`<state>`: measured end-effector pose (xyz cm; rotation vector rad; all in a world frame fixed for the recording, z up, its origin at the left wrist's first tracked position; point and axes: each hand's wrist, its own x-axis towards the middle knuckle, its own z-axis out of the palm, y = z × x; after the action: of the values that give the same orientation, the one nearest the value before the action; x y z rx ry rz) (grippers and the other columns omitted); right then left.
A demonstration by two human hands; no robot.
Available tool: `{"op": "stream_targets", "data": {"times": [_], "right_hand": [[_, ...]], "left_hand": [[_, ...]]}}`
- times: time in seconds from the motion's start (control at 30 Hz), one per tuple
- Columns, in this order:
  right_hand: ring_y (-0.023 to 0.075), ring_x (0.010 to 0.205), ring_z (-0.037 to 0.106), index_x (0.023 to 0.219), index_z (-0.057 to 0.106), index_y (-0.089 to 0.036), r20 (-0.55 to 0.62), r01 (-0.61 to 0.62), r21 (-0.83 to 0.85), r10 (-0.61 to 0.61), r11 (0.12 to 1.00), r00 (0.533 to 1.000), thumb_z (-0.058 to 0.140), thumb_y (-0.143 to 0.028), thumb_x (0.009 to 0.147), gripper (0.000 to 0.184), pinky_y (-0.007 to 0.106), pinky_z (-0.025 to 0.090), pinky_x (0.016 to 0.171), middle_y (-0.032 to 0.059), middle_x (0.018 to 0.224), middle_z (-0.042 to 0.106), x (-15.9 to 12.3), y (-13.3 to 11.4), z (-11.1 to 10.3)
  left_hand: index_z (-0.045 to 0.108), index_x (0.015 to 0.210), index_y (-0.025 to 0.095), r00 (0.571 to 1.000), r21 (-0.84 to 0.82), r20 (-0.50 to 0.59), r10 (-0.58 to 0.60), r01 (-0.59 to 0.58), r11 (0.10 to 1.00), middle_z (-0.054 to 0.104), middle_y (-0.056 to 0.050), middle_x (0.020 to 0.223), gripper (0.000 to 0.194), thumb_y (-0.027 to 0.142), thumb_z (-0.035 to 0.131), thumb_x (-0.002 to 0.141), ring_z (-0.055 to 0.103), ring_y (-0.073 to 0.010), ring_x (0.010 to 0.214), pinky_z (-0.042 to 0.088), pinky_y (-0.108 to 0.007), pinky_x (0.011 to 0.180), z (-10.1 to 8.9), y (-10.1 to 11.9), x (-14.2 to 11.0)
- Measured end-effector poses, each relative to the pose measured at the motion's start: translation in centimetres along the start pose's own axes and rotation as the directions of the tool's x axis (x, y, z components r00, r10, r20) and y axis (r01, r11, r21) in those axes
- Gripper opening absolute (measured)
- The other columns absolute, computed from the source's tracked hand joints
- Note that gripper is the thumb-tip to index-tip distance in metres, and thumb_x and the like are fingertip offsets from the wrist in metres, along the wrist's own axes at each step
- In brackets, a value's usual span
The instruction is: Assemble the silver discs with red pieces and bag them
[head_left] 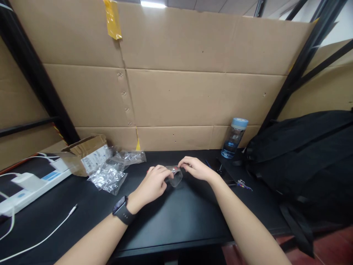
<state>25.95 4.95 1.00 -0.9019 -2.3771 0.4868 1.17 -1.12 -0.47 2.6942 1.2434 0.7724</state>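
A small see-through plastic piece (176, 179), perhaps a bag or a pack, is held just over the black table, with a hint of red near its top. My left hand (154, 182), wearing a dark watch on the wrist, has its curled fingers closed on the left side of the plastic. At the upper right edge, my right hand (195, 168) pinches it with thumb and fingers. A bit of red shows behind my left hand, too covered to name. What lies inside the plastic cannot be made out.
On the left are crumpled clear bags (109, 176), an opened cardboard box (95, 156), a white power strip (33, 193) and a white cable (55, 231). Rightward stand a blue-lidded water bottle (234, 138), keys (242, 184) and a black backpack (303, 162). Cardboard (193, 99) walls the back.
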Motion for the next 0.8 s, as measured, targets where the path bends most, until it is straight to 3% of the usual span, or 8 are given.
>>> {"op": "stream_targets", "data": {"times": [0.07, 0.17, 0.3, 0.43, 0.67, 0.8], "right_hand": [[0.0110, 0.071, 0.056, 0.097, 0.070, -0.020, 0.006, -0.028, -0.047, 0.028, 0.999, 1.000, 0.061, -0.002, 0.080, 0.026, 0.022, 0.043, 0.070, 0.0008, 0.091, 0.063, 0.0, 0.3, 0.1], [0.0085, 0.063, 0.052, 0.093, 0.069, -0.020, 0.027, -0.086, -0.110, 0.089, 0.990, 0.996, 0.074, -0.001, 0.067, 0.032, 0.021, 0.040, 0.064, -0.0015, 0.089, 0.061, 0.1, 0.7, 1.0], [0.0105, 0.067, 0.054, 0.086, 0.072, -0.020, -0.005, -0.092, -0.108, 0.092, 0.990, 0.996, 0.080, -0.014, 0.073, 0.016, 0.021, 0.039, 0.064, -0.0007, 0.084, 0.062, 0.4, 0.7, 1.8], [0.0115, 0.066, 0.055, 0.082, 0.076, -0.019, -0.045, -0.069, -0.072, 0.066, 0.995, 0.997, 0.075, -0.019, 0.081, 0.001, 0.022, 0.040, 0.065, 0.0008, 0.079, 0.066, 0.4, 0.4, 1.2], [0.0121, 0.063, 0.057, 0.076, 0.075, -0.018, -0.033, -0.163, -0.106, 0.160, 0.981, 0.987, 0.084, -0.019, 0.068, 0.012, 0.022, 0.038, 0.061, -0.0007, 0.072, 0.069, 0.4, 0.4, 1.2], [0.0122, 0.066, 0.059, 0.075, 0.076, -0.019, -0.015, -0.143, -0.122, 0.142, 0.982, 0.990, 0.081, -0.018, 0.071, 0.007, 0.021, 0.038, 0.062, 0.0002, 0.075, 0.069, 0.5, 0.8, 1.9]], "left_hand": [[0.064, 0.107, 0.027, 0.999, 0.049, -0.043, -0.029, 0.031, 0.998, 0.069, -0.002, 0.109, 0.043, -0.002, 0.053, 0.078, 0.056, -0.0230, 0.109, 0.039, -0.037, 0.091, 0.4, -0.3, 0.3], [0.066, 0.104, 0.026, 0.995, 0.090, -0.058, -0.077, 0.082, 0.993, 0.069, -0.003, 0.107, 0.024, 0.013, 0.065, 0.084, 0.055, -0.0254, 0.107, 0.038, -0.038, 0.088, 1.1, -0.4, 0.7], [0.069, 0.093, 0.025, 0.990, 0.077, -0.063, -0.127, 0.131, 0.988, 0.070, -0.003, 0.099, 0.004, 0.027, 0.067, 0.089, 0.056, -0.0252, 0.103, 0.037, -0.038, 0.087, 1.4, -0.4, 1.0], [0.070, 0.087, 0.025, 0.982, 0.020, -0.088, -0.168, 0.171, 0.985, 0.072, -0.003, 0.093, 0.012, 0.029, 0.061, 0.093, 0.058, -0.0240, 0.098, 0.036, -0.038, 0.086, 1.1, -0.8, 0.9], [0.073, 0.083, 0.026, 0.973, -0.031, -0.097, -0.210, 0.207, 0.978, 0.073, -0.002, 0.090, 0.011, 0.028, 0.064, 0.088, 0.060, -0.0243, 0.096, 0.038, -0.037, 0.086, 1.0, -1.1, 0.8], [0.072, 0.083, 0.026, 0.975, 0.003, -0.094, -0.200, 0.201, 0.980, 0.072, -0.002, 0.089, 0.006, 0.027, 0.067, 0.086, 0.059, -0.0248, 0.096, 0.037, -0.037, 0.086, 1.0, -1.0, 0.9]]}}
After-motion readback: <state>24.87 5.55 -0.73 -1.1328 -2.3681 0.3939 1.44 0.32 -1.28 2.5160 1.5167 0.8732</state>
